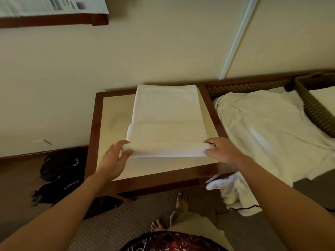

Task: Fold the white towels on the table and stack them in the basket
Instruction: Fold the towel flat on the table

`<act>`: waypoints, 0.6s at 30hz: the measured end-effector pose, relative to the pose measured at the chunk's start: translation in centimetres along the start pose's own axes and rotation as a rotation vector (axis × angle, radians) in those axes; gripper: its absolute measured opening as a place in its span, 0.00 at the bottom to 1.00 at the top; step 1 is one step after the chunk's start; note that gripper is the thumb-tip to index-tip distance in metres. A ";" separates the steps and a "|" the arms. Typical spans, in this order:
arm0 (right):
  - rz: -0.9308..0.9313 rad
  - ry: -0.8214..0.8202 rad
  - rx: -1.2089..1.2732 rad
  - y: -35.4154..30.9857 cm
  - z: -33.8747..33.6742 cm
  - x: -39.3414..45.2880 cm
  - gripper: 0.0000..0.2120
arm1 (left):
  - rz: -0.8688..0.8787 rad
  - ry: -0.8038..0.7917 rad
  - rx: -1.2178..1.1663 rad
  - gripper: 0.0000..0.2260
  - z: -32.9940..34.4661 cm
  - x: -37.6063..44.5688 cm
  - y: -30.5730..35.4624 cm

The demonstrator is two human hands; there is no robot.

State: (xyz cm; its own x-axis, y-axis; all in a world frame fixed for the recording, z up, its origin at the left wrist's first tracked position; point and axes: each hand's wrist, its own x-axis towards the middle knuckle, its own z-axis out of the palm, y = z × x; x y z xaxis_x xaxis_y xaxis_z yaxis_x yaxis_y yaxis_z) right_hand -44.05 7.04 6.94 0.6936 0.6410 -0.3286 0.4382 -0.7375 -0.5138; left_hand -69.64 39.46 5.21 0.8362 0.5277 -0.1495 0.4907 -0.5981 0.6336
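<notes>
Head view: both hands (116, 158) pinch the towel's (166, 115) near fold.

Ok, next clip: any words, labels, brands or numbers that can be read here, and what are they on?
Nothing can be read.
Framed white printed sheet on the wall: lines of print and small coloured pictures, too blurred to read.
Black bag on the carpet: white markings, not legible.
Dark red patterned cloth at the bottom edge: white pattern, no clear letters.

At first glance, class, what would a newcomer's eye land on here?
The white towel spread on the wooden table at centre, its near edge gripped by the left hand and right hand. Right of it lies a rumpled heap of white towels, with a dark woven basket at far right.
</notes>
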 end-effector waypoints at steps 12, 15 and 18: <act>0.097 0.094 0.874 -3.1 -2.4 -1.9 0.18 | -0.114 0.296 -0.425 0.06 -3.0 -0.5 5.0; 0.083 0.162 0.913 -3.2 -3.1 0.1 0.10 | -0.130 0.312 -0.439 0.08 -3.7 2.7 5.3; 0.071 0.241 0.921 -3.2 -3.7 3.2 0.04 | -0.168 0.324 -0.446 0.07 -3.8 6.5 5.2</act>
State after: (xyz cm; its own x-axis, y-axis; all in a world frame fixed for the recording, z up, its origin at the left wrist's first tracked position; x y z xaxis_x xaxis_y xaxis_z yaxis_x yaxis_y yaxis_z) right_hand -41.15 10.64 10.45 0.8454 0.4646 -0.2636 -0.1603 -0.2500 -0.9549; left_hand -62.56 42.04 10.44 0.6035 0.7933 -0.0800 0.4004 -0.2147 0.8908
